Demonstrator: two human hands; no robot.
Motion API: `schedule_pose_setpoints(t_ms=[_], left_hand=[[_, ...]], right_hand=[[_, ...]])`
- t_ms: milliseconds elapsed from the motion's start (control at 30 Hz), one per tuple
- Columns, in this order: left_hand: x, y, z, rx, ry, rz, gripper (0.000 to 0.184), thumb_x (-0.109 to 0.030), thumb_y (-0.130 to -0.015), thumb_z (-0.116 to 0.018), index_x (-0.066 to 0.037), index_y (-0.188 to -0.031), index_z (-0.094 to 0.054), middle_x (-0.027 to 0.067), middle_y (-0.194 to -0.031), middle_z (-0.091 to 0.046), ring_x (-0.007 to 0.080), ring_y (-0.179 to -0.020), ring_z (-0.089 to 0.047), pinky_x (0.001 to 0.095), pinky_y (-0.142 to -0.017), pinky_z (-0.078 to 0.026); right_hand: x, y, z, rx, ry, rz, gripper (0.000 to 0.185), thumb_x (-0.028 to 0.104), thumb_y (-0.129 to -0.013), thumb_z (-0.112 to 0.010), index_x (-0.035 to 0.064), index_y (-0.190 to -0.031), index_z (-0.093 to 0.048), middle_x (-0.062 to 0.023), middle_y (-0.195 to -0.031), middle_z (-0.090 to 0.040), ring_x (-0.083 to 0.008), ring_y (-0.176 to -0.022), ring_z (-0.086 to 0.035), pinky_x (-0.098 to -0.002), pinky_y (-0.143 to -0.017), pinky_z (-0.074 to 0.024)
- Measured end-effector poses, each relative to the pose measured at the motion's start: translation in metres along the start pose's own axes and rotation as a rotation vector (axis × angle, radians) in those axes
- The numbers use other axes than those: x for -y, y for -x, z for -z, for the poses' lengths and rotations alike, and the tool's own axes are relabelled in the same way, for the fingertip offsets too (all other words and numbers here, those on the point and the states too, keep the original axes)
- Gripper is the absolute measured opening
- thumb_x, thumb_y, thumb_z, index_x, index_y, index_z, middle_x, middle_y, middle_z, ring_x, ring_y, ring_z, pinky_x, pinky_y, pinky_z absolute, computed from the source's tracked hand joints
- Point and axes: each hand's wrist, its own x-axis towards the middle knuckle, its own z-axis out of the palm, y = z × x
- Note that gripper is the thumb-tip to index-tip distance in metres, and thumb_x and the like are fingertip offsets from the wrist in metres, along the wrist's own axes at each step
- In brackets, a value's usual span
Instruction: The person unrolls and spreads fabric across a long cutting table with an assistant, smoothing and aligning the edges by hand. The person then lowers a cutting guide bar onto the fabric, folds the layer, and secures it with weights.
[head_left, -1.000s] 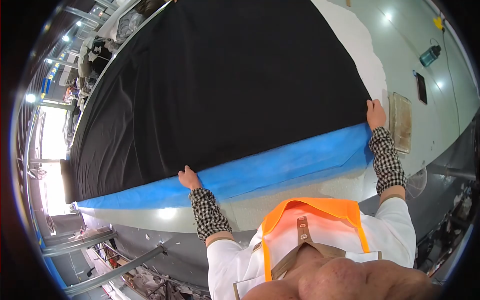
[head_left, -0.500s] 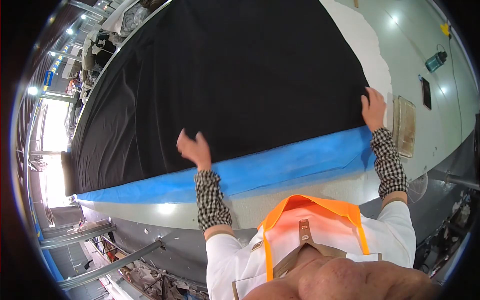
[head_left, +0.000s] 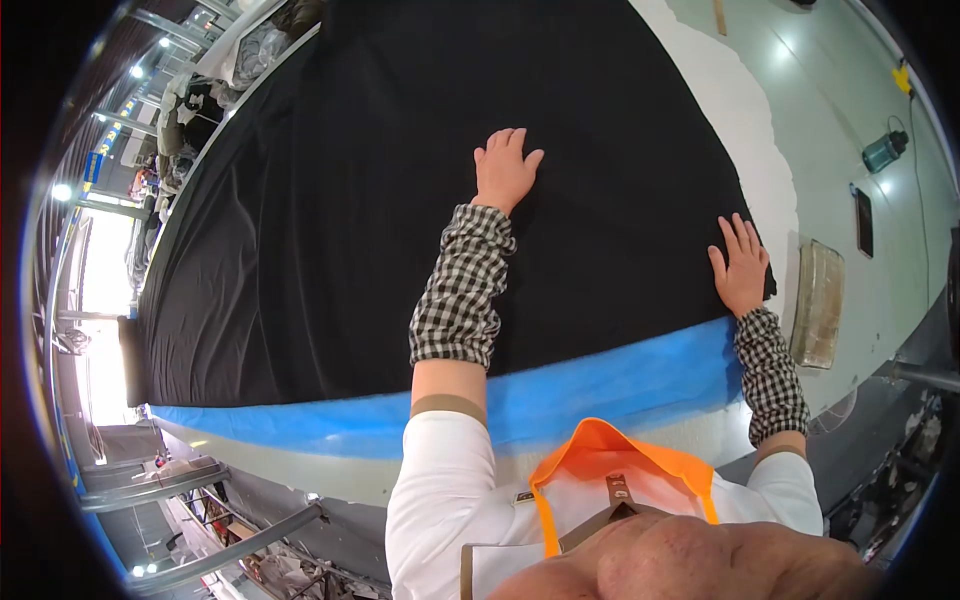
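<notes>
A wide black cloth [head_left: 400, 120] lies over a blue sheet [head_left: 600, 385], whose strip shows along the near edge. My left hand [head_left: 505, 168] rests on the middle of the cloth, fingers spread and holding nothing. Near the cloth's right edge, my right hand [head_left: 740, 265] lies with its fingers apart, also holding nothing. White paper [head_left: 735, 90] shows beyond the cloth's right edge. Wrinkles run through the cloth on the left side.
On the pale table [head_left: 860, 310], a flat wrapped block [head_left: 818, 305] lies right of my right hand. Farther right are a phone [head_left: 863, 222], a teal bottle [head_left: 885, 150] and a cable. Bagged goods [head_left: 260, 50] line the far left side.
Both hands released the cloth's near edge. My left hand moved forward and right onto the middle of the cloth; my right hand now lies flat near its right edge.
</notes>
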Motion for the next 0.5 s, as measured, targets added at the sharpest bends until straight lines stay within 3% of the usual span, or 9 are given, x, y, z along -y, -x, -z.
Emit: schedule_pose_setpoints(t_ms=[100,167,233,500], left_hand=[[0.015,-0.003,-0.024,0.027,-0.113,0.041,0.052,-0.042,-0.091,-0.062,-0.009,-0.132,-0.058,0.0083,-0.139,-0.054,0.0273,-0.133,-0.045,0.0519,-0.103,-0.035],[0.035,0.012,-0.023,-0.095,-0.159,0.065,0.048,-0.044,-0.089,-0.062,-0.018,-0.130,-0.061,0.0043,-0.136,-0.056,0.0242,-0.130,-0.048,0.0508,-0.099,-0.038],[0.061,0.037,-0.010,-0.177,-0.162,0.162,0.047,-0.045,-0.089,-0.061,-0.020,-0.129,-0.061,0.0044,-0.136,-0.056,0.0245,-0.130,-0.048,0.0516,-0.099,-0.038],[0.174,0.226,0.085,-0.125,-0.497,0.668,0.055,-0.053,-0.097,-0.047,-0.021,-0.142,-0.048,0.0078,-0.147,-0.045,0.0263,-0.140,-0.037,0.0554,-0.101,-0.036]], right_hand=[[0.000,-0.002,-0.001,0.023,0.007,-0.007,0.052,0.040,-0.099,-0.052,0.0198,-0.147,-0.046,-0.0068,-0.155,-0.039,-0.0281,-0.144,-0.031,-0.0487,-0.112,-0.0233],[0.001,0.000,0.001,0.029,0.000,-0.003,0.052,0.040,-0.099,-0.051,0.0203,-0.147,-0.045,-0.0065,-0.155,-0.039,-0.0278,-0.144,-0.031,-0.0483,-0.113,-0.0222],[0.003,-0.001,0.001,0.030,0.000,-0.006,0.052,0.040,-0.100,-0.051,0.0205,-0.147,-0.045,-0.0065,-0.155,-0.039,-0.0277,-0.144,-0.031,-0.0484,-0.113,-0.0220],[0.001,0.001,0.000,0.035,0.025,0.021,0.051,0.039,-0.101,-0.048,0.0198,-0.148,-0.043,-0.0074,-0.156,-0.037,-0.0290,-0.144,-0.031,-0.0490,-0.112,-0.0235]])
